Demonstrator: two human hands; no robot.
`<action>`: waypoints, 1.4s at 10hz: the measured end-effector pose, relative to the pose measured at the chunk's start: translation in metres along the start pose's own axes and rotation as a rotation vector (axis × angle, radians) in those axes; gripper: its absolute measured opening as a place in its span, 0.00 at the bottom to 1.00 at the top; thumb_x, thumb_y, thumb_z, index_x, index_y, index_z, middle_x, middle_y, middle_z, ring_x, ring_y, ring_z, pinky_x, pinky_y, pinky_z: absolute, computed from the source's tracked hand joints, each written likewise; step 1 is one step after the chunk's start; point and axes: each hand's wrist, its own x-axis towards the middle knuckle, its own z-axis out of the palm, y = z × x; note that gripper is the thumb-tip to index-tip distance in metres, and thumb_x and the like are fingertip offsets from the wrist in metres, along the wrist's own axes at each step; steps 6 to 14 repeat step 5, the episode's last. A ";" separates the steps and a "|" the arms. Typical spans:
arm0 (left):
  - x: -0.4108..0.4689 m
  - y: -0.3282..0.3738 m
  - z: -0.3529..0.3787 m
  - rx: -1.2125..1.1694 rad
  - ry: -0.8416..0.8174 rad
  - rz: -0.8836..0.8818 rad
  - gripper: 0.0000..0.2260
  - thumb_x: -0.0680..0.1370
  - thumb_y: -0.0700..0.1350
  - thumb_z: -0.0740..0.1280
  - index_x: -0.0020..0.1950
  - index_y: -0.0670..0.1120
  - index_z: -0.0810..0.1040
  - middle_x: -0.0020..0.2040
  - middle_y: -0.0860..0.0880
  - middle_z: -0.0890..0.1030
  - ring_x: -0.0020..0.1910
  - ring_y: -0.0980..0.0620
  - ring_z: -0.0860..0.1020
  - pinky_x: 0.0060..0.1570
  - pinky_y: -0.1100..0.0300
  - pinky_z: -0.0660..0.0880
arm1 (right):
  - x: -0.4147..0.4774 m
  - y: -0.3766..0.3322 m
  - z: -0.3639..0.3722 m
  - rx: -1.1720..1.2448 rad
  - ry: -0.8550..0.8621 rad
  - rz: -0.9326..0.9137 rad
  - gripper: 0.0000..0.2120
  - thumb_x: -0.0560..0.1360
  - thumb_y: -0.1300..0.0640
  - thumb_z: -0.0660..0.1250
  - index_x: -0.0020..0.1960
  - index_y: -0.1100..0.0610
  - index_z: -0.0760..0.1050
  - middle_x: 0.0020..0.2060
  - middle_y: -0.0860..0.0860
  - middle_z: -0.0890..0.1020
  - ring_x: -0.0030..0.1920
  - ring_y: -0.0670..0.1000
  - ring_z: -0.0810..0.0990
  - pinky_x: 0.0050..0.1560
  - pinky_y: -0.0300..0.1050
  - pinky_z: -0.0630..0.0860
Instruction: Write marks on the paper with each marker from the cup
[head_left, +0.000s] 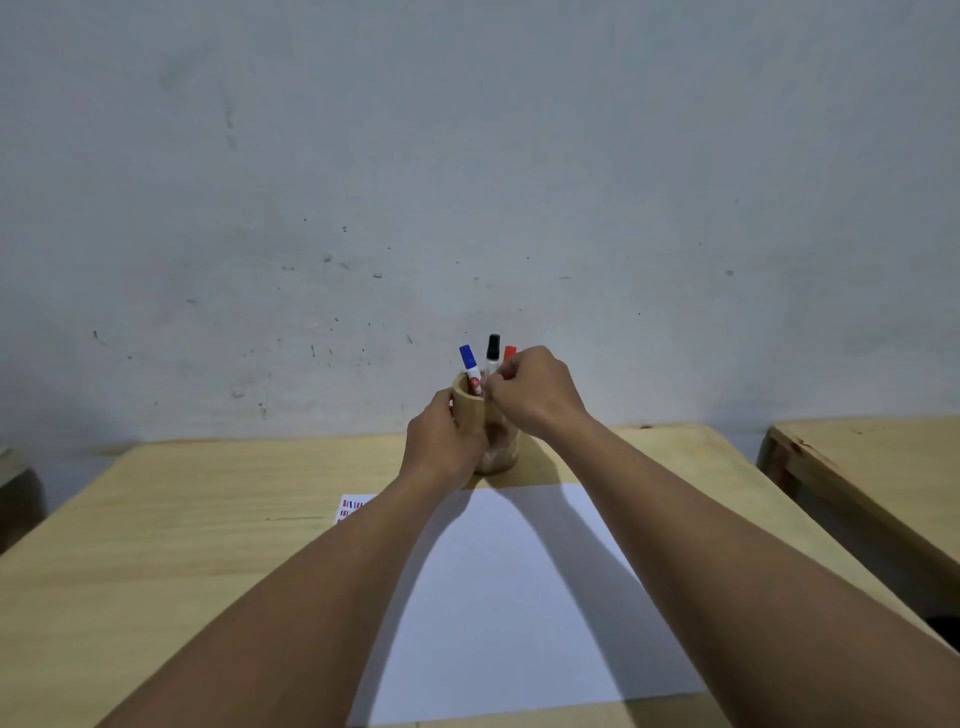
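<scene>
Hands at wooden cup (501, 447): left hand (444, 441) grips cup; right hand (530, 392) pinches black marker (492, 349), hiding red marker (509, 353).

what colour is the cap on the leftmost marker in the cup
Blue: the leftmost marker in the wooden cup has a blue cap, clear in the head view.

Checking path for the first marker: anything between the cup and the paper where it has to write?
Nothing visible. The cup stands just past the far edge of the paper, and only bare table lies between. The left hand holds the cup; the right hand is at the markers. Both forearms cross above the sheet.
</scene>
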 end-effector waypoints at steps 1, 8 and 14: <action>0.001 -0.001 -0.001 0.038 -0.013 0.007 0.15 0.78 0.54 0.67 0.62 0.49 0.76 0.52 0.52 0.80 0.47 0.52 0.78 0.35 0.67 0.70 | -0.002 0.000 0.003 -0.034 -0.007 0.010 0.17 0.77 0.54 0.71 0.33 0.61 0.77 0.26 0.52 0.74 0.30 0.51 0.73 0.29 0.42 0.65; -0.002 0.000 -0.007 -0.060 -0.031 -0.052 0.25 0.73 0.49 0.73 0.69 0.47 0.73 0.62 0.47 0.81 0.55 0.49 0.80 0.49 0.60 0.75 | -0.014 -0.003 -0.007 0.040 0.053 0.000 0.12 0.77 0.57 0.71 0.56 0.63 0.84 0.52 0.56 0.86 0.52 0.55 0.83 0.47 0.45 0.78; -0.002 0.000 -0.007 -0.060 -0.031 -0.052 0.25 0.73 0.49 0.73 0.69 0.47 0.73 0.62 0.47 0.81 0.55 0.49 0.80 0.49 0.60 0.75 | -0.014 -0.003 -0.007 0.040 0.053 0.000 0.12 0.77 0.57 0.71 0.56 0.63 0.84 0.52 0.56 0.86 0.52 0.55 0.83 0.47 0.45 0.78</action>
